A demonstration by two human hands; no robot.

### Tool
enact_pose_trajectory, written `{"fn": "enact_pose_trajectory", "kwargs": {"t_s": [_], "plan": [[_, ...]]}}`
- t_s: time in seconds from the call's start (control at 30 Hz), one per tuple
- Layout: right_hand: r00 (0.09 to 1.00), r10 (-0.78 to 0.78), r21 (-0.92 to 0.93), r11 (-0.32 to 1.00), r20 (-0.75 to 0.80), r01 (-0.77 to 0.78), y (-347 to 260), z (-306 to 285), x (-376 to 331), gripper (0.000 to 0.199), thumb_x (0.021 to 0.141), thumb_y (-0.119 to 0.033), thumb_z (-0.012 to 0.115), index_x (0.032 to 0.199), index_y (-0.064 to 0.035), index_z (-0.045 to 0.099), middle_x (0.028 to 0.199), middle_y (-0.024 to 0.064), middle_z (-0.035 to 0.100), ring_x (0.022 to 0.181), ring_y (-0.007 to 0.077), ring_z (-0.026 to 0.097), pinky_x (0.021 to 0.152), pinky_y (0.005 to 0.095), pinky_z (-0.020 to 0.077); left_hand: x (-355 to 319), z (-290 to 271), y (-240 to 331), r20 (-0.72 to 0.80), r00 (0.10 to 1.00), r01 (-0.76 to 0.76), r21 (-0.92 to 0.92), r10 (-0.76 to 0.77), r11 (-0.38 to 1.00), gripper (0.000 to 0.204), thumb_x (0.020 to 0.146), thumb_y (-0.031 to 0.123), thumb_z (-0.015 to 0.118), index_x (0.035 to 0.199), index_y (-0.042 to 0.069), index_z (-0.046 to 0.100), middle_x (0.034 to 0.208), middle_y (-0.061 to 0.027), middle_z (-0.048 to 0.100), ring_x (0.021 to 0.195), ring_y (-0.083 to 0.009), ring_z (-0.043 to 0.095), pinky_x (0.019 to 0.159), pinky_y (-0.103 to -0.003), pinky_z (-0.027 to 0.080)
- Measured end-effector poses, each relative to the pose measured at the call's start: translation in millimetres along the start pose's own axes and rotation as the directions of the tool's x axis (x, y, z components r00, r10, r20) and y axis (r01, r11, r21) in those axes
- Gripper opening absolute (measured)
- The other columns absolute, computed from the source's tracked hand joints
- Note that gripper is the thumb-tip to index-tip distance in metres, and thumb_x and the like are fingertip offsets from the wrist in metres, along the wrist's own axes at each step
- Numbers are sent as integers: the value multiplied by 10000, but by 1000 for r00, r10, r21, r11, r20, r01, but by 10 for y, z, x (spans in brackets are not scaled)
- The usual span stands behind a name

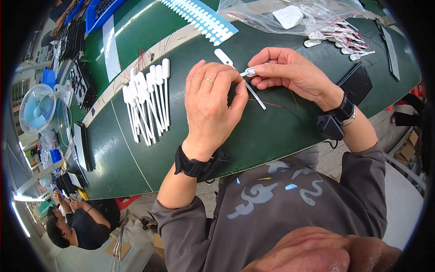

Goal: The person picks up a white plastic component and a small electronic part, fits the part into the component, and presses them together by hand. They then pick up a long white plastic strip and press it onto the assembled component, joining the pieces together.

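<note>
My right hand [290,72] pinches a small white plastic part [250,71] with thin red and black wires between thumb and fingers. Close beside it, my left hand [210,97] is closed, its thumb and index finger pressed together at the part's narrow end. Whatever those left fingertips grip is hidden. Under both hands lies a white paddle-shaped stick [223,57], its thin handle slanting toward me; one stretch of it is covered by the fingers. Loose wires [272,105] trail on the green table below the right hand.
Several white paddle-shaped sticks [147,97] lie bunched at left. A blue sheet of white stickers [204,20] is at the back. Right of it are a clear plastic bag [258,18], wired white parts [344,41] and a black flat object [355,84]. Another person [86,222] sits at far left.
</note>
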State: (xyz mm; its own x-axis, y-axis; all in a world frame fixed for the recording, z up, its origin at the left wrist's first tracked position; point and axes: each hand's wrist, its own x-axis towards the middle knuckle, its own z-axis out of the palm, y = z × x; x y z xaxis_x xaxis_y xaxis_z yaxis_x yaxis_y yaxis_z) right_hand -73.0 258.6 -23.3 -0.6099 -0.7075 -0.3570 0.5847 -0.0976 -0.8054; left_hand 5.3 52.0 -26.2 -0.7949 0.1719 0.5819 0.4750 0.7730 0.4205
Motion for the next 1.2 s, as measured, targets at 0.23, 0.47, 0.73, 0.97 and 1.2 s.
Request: {"fn": "enact_pose_trajectory", "kwargs": {"t_s": [0.23, 0.47, 0.73, 0.97, 1.2], "plan": [[999, -8, -72, 997, -31, 6, -6, 32, 1, 237, 971, -152, 678, 1141, 3, 623, 1002, 74, 711, 868, 109, 715, 824, 220, 585, -17, -6, -6, 14, 999, 45, -25, -45, 999, 165, 773, 20, 733, 878, 69, 615, 855, -60, 650, 875, -275, 644, 948, -463, 500], [1000, -5, -118, 993, -25, 2, -8, 54, -9, 242, 971, -157, 680, 1147, 1, 628, 995, 66, 714, 856, 102, 712, 803, 211, 577, -29, -18, 28, 33, 996, 80, -33, -79, 996, 164, 788, 44, 751, 911, 62, 645, 859, -58, 665, 858, -279, 651, 886, -432, 518], [1000, -16, -150, 989, -15, 14, -6, 79, -21, 228, 974, -158, 674, 1130, 3, 636, 987, 53, 710, 840, 89, 701, 792, 205, 568, -28, 23, 22, -34, 999, 40, -72, -43, 997, 175, 767, 53, 792, 914, 78, 700, 891, -48, 685, 821, -256, 666, 739, -372, 541], [999, -36, -171, 985, -5, 35, 16, 72, -17, 253, 981, -149, 654, 1177, 7, 621, 998, 58, 710, 860, 90, 695, 806, 208, 560, -21, 45, -10, -49, 998, -47, -6, 47, 999, 179, 756, 46, 799, 903, 87, 705, 899, -42, 692, 790, -243, 670, 690, -356, 543], [990, -139, -249, 959, 13, 137, 24, 72, -38, 316, 998, -119, 605, 1282, 11, 563, 1010, 61, 714, 877, 89, 684, 829, 217, 553, -20, 49, -4, -38, 999, -27, -7, 26, 1000, 184, 755, 29, 791, 905, 92, 704, 877, -30, 693, 767, -226, 667, 642, -336, 535]]}}
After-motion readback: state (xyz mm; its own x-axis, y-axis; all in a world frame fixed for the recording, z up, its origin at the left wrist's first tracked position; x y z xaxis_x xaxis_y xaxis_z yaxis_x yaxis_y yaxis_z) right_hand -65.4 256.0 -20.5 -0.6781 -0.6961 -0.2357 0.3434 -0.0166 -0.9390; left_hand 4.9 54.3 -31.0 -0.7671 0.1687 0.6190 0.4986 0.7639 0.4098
